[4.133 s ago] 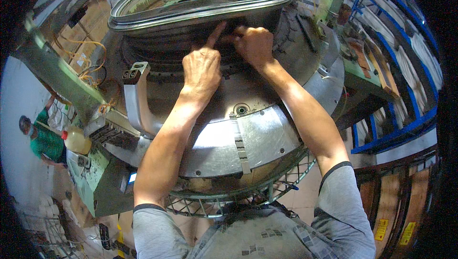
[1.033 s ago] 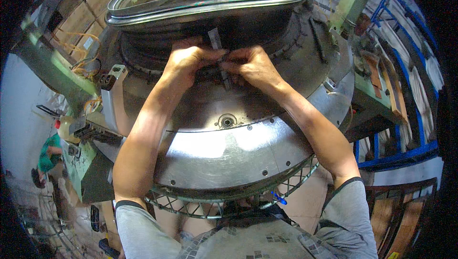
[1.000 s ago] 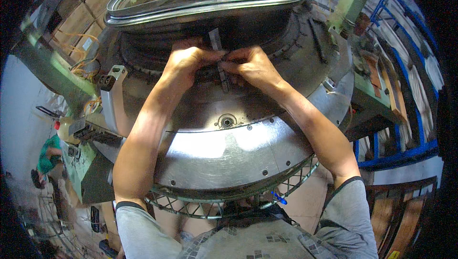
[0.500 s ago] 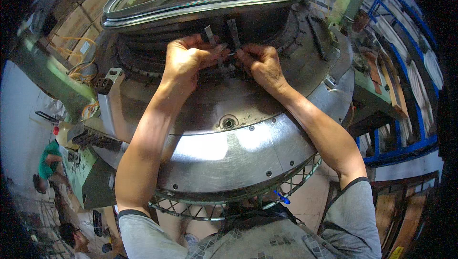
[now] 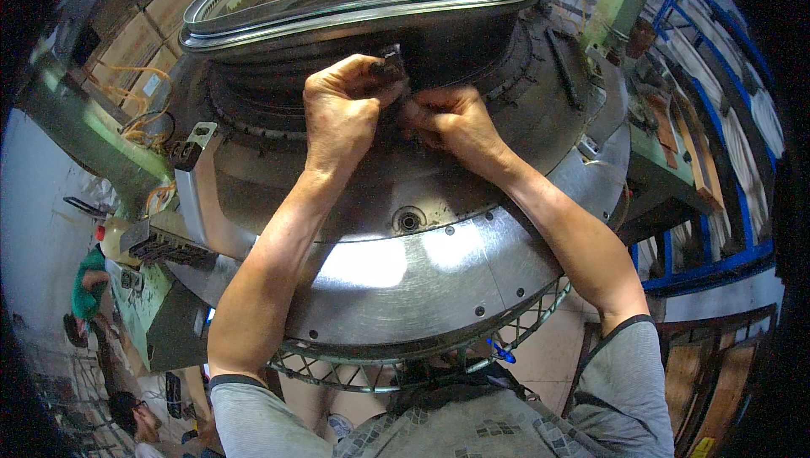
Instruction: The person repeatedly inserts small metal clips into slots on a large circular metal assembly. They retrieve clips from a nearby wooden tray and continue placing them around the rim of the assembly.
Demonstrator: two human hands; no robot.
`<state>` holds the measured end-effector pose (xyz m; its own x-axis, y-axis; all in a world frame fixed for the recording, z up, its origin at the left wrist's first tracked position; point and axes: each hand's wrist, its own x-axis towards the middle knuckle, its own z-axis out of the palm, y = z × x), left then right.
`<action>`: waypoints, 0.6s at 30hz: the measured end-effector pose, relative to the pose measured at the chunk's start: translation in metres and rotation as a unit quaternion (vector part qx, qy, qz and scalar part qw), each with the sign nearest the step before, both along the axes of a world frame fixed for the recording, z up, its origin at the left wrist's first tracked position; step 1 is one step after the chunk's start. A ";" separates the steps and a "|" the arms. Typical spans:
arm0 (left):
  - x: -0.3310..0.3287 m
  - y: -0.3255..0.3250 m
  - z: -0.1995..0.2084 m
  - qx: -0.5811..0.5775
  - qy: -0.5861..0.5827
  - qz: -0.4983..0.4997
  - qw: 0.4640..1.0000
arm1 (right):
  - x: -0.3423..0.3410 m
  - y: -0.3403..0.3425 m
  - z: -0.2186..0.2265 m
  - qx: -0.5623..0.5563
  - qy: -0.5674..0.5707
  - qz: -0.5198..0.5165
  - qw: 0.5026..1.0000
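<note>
I pinch one strip (image 5: 393, 57) in my left hand (image 5: 344, 108); my right hand's (image 5: 454, 123) hold I can't tell. One rack (image 5: 713, 273) holds pale rolls (image 5: 761, 125).

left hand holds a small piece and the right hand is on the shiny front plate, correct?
Not quite: the right hand is up beside the left hand, near the dark drum, not on the shiny front plate; the head view shows it.

One round metal machine bed (image 5: 371, 201) before you; on it, one dark drum (image 5: 462, 46) and, to your right, one slim black bar (image 5: 564, 68).
</note>
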<state>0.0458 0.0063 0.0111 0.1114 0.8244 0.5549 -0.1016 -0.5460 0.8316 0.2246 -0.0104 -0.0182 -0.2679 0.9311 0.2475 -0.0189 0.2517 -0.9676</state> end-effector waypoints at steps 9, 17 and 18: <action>-0.005 -0.007 0.000 0.301 0.346 0.207 0.864 | 0.006 0.024 -0.019 0.182 -0.140 -0.174 0.958; -0.004 -0.009 -0.006 0.277 0.416 0.207 0.842 | 0.004 0.023 -0.019 0.176 -0.135 -0.184 0.958; -0.004 -0.009 -0.006 0.276 0.416 0.205 0.842 | 0.004 0.023 -0.018 0.172 -0.137 -0.184 0.958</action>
<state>0.0422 -0.0023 0.0052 0.4189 0.5301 0.7372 0.6818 -0.7198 0.1301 0.2286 0.0123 -0.0363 -0.0360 0.8509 0.5241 0.3756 0.4976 -0.7819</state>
